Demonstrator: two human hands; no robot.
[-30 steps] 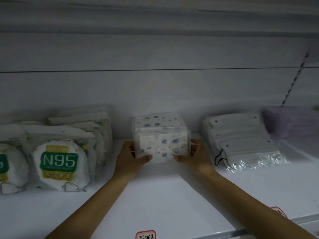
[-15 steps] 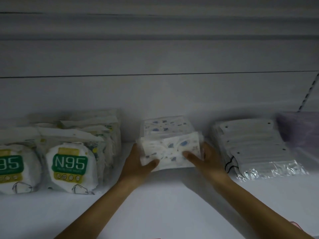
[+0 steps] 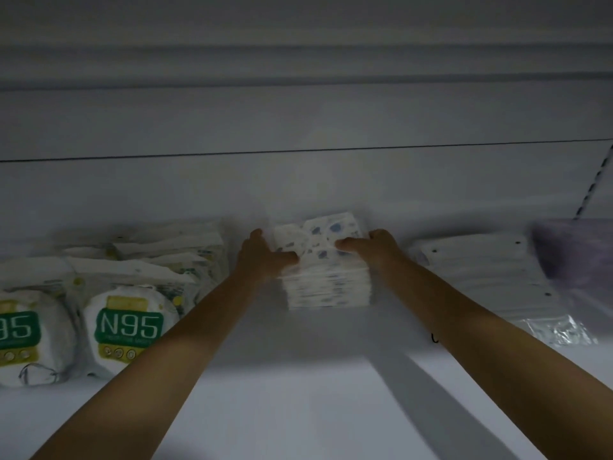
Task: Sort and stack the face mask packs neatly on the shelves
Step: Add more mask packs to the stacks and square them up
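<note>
Change: printed pack [image 3: 326,234] pushed deeper and set atop the printed stack [image 3: 328,283] — half a second back, held lower and nearer the shelf's front; a second back, gripped as a block at the stack's front face.
Left hand [image 3: 265,257]: on the stack's left side, thumb lying across the front of the top pack, fingers behind and out of sight — clamped on the pack, by the look of it.
Right hand [image 3: 374,247]: mirrored on the right side, thumb pressed onto the top pack's face, other fingers wrapped round the far edge.
Task's thing: printed stack sits mid-shelf [image 3: 298,376] against the back wall, between the N95 packs [image 3: 129,327] on the left and the white flat packs [image 3: 491,273] on the right, apart from both.
Meaning: top pack close to seated; probably squaring and pressing down left before letting go. Stack edges look fairly even at the front.
Hidden: fingertips of both hands behind the pack; back of the stack; whether the top pack lies flat or tilted — cannot tell.
Cut off: leftmost N95 pack at the frame's edge; purple pack [image 3: 577,250] at far right, partly out of view.
Hard to make out: dim light, motion blur over the hands and top pack; print pattern just blue blotches.
</note>
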